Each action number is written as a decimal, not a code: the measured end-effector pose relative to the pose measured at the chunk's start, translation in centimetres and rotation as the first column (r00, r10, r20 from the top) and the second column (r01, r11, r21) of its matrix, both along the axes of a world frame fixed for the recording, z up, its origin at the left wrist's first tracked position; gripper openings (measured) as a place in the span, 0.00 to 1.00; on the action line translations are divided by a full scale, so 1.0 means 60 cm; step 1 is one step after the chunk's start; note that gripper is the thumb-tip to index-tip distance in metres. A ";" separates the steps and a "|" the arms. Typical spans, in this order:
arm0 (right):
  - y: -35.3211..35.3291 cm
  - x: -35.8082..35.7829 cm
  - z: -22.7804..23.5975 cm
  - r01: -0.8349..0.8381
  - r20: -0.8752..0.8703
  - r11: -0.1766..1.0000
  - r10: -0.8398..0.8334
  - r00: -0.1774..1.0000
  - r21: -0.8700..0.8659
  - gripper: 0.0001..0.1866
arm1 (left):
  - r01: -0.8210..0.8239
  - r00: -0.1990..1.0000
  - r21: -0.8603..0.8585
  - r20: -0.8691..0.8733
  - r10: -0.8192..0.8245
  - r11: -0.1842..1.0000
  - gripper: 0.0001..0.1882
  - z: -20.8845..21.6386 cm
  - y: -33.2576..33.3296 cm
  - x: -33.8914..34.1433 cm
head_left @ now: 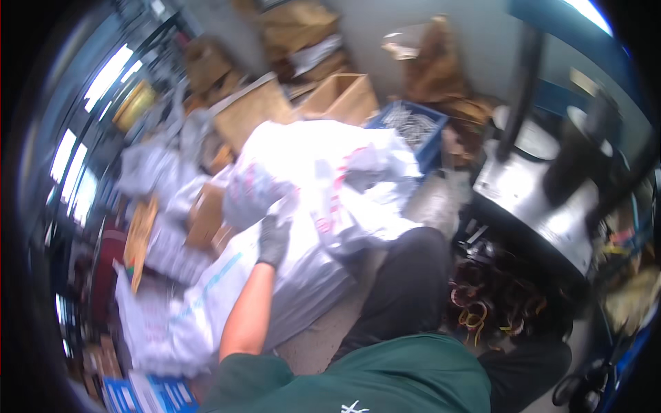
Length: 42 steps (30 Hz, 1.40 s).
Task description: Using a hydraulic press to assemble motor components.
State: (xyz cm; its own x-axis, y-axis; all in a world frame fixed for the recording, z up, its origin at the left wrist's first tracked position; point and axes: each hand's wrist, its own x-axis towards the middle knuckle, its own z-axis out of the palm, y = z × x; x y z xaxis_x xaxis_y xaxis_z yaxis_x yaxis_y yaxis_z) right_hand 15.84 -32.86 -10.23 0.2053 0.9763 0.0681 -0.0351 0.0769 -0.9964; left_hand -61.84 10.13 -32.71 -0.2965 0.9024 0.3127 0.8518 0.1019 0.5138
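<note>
My left hand (274, 242), in a grey glove, is closed on the gathered edge of a large white plastic sack (265, 155). Faint red print shows on the sack, which bulges with contents that I cannot see. Against its near side lies another white sack (292, 303), with light blue print, stretching toward the lower left. My right hand is not in view. My dark-trousered knee (406, 275) is bent just right of the sacks.
Behind the sacks stand open cardboard boxes (255, 110) and a blue crate (435, 148) of small metal parts. A machine with a metal plate (544, 213) rises at the right, above yellow and dark loops (475, 313). More white bags (155, 165) lie to the left.
</note>
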 end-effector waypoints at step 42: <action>0.665 -0.876 -0.277 -0.787 -0.230 0.454 0.785 0.575 -0.418 0.24 | 0.062 0.996 0.427 0.036 -0.086 0.902 0.08 0.070 -0.183 0.113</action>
